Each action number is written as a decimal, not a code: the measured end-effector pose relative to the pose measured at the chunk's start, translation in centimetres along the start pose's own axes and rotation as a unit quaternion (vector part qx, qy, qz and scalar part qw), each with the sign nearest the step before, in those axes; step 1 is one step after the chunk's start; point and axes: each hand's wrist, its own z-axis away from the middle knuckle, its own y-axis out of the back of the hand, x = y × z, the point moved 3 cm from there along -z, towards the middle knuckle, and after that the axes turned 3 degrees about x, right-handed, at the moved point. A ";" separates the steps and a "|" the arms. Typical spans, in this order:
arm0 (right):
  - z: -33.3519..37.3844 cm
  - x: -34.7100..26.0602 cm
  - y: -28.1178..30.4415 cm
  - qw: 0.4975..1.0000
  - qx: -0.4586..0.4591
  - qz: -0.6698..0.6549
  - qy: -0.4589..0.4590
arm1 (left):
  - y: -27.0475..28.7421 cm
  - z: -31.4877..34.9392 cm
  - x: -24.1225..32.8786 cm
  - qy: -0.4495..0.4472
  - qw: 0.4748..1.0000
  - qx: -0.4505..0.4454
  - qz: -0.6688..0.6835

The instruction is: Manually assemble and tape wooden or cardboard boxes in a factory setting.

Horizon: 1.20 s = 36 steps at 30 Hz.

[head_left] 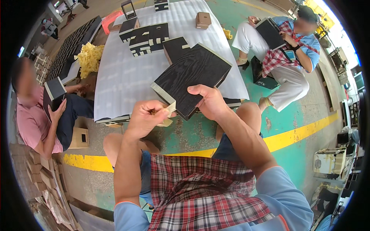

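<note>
A black wood-grain box (194,75) is tilted over the near edge of the table, with pale strips along its end edges. My right hand (210,101) grips its near right side, thumb on top and fingers underneath, partly hidden. My left hand (148,116) is closed in a pinch on a crumpled piece of pale yellow tape (168,117) at the box's near left corner. Whether that tape still sticks to the box I cannot tell. Just behind, another black box (175,49) stands on the table, partly covered by the one I hold.
The table (115,81) has a white foam cover. More black boxes (148,36) and a brown block (203,20) stand farther back. Crumpled yellow tape (89,59) is heaped at the left edge. Seated co-workers at left and right each hold a dark box (268,34).
</note>
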 end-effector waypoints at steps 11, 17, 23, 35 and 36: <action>0.7 -0.8 1.0 0.998 0.018 -0.022 -0.058 | 2.5 1.3 1.5 -0.068 0.996 0.035 0.035; 1.0 -1.1 1.8 0.994 0.000 -0.037 -0.099 | 3.3 1.5 2.6 -0.051 0.996 0.022 0.071; 1.8 -2.2 1.7 0.998 -0.014 -0.011 -0.059 | 7.8 2.7 2.3 -0.082 0.982 0.129 0.110; 3.6 -3.2 3.0 0.998 -0.040 0.046 0.015 | 16.9 1.5 -1.1 -0.074 0.906 0.362 0.207; 3.4 -3.6 1.1 0.997 -0.073 0.023 -0.014 | 26.8 7.4 -1.6 -0.121 0.863 0.399 0.285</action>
